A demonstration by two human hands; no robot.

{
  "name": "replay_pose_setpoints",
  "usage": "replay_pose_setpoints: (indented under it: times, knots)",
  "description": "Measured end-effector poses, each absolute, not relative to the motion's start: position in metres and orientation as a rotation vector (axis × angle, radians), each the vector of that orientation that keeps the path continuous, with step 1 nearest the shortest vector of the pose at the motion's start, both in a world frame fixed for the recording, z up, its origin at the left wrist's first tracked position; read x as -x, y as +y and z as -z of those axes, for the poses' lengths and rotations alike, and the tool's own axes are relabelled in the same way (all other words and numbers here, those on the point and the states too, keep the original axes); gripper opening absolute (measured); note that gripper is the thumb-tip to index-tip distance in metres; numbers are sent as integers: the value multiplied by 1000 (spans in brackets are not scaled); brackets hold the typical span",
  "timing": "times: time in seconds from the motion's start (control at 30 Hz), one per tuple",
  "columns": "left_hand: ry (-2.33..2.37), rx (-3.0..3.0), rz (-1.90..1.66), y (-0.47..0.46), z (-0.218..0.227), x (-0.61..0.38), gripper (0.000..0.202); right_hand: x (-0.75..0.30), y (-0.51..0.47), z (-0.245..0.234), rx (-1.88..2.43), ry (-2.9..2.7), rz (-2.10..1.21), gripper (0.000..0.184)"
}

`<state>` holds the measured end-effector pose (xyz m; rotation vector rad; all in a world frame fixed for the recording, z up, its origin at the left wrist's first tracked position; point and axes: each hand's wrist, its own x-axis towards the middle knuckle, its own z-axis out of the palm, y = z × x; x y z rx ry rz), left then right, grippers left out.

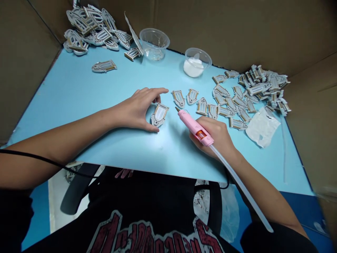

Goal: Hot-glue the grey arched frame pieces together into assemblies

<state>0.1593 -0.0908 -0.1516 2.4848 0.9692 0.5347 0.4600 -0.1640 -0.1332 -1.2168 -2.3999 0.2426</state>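
My left hand (138,109) rests on the light blue table (79,95), thumb and fingers pinching a small shield-shaped grey and gold piece (159,114) that lies flat. My right hand (216,137) is closed around a pink glue gun (193,126) with a long clear glue stick (237,182) trailing back from it. The gun's nozzle points toward the held piece and hovers just to its right, a short gap away. A row of similar pieces (202,105) lies just beyond the gun.
A heap of finished pieces (92,30) sits at the far left corner, another heap (260,86) at the far right. Two clear plastic cups (154,43) (197,62) stand at the back. Cardboard walls (237,31) enclose the table. A crumpled plastic bag (262,126) lies right.
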Motion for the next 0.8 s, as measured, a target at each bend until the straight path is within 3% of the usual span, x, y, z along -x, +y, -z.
replay_pose_setpoints:
  times: [0.27,0.8]
  knots:
    - [861,-2651,-718,-103,145,-164,110,-458,-166,137,956,-2432,-283,19]
    - [643,-2861,-924,-108,146,-168,90,-456,-169,136,981,-2435,-251,25]
